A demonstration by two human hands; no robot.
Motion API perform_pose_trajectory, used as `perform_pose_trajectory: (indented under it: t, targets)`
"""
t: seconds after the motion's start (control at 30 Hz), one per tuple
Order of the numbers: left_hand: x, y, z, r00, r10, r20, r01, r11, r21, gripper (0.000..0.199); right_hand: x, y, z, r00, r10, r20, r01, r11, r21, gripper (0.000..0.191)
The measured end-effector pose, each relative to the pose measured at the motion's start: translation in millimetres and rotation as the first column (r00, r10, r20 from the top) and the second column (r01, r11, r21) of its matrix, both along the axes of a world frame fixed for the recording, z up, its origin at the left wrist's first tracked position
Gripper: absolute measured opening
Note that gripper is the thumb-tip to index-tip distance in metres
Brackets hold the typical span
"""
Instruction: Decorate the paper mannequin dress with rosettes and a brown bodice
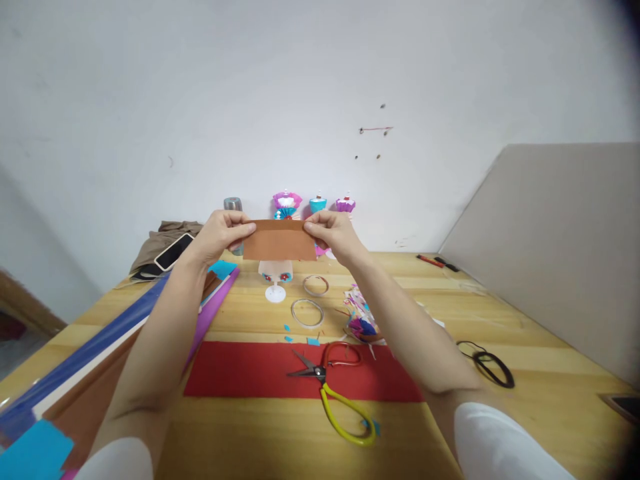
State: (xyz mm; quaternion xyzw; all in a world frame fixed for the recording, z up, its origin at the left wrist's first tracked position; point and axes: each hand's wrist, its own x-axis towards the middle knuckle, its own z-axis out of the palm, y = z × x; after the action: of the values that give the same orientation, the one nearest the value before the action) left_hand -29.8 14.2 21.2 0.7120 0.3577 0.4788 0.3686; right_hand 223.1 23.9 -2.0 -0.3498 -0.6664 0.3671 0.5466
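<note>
Between my hands a brown sheet of paper [280, 245] is held up, with a darker folded strip along its top edge. My left hand [225, 233] pinches the upper left corner between thumb and fingers. On the upper right corner, my right hand [333, 235] does the same. Behind and just below the paper stands a small white stemmed piece [275, 293] with red and blue decorations; its upper part is hidden. Open scissors [320, 373] with one red and one yellow handle lie across a red paper strip [240, 370] on the table.
Pleated paper figures [318, 204] stand by the wall near a glass jar [233, 203]. Two tape rings [307, 313] and a heap of paper scraps [363, 320] lie mid-table. Coloured sheets [95, 373] and a phone [173, 251] are at left, a black cord loop [493, 369] at right.
</note>
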Motion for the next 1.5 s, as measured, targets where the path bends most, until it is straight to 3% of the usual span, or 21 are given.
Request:
perform_pose_trajectory:
  t: [0.27, 0.5, 0.8, 1.03, 1.5]
  targets:
    - [6, -5, -30.2, 0.999, 0.011, 0.042, -0.004, 0.985, -0.171, 0.027, 4, -5, -29.7, 0.997, 0.041, -0.068, -0.050, 0.990, -0.134, 0.032]
    - [8, -9, -38.6, 1.000, 0.019, -0.011, -0.020, 0.980, -0.197, 0.021, 4, -3, -43.2, 1.000, 0.012, -0.029, -0.015, 0.991, -0.132, 0.031]
    - [1, 3, -39.6, 0.996, 0.088, -0.032, -0.092, 0.983, -0.161, 0.024, 1, -3, -31.6, 0.999, -0.002, 0.037, 0.004, 0.998, -0.057, 0.031]
    - [6, 31, -29.9, 0.989, 0.147, 0.003, -0.145, 0.980, -0.135, 0.023, -4, 20, -16.9, 0.999, 0.028, 0.045, -0.026, 0.998, -0.062, 0.030]
    - [7, 56, -29.7, 0.988, 0.150, -0.039, -0.153, 0.982, -0.106, 0.018, -8, 40, -23.0, 0.986, -0.098, 0.137, 0.100, 0.995, -0.004, 0.021]
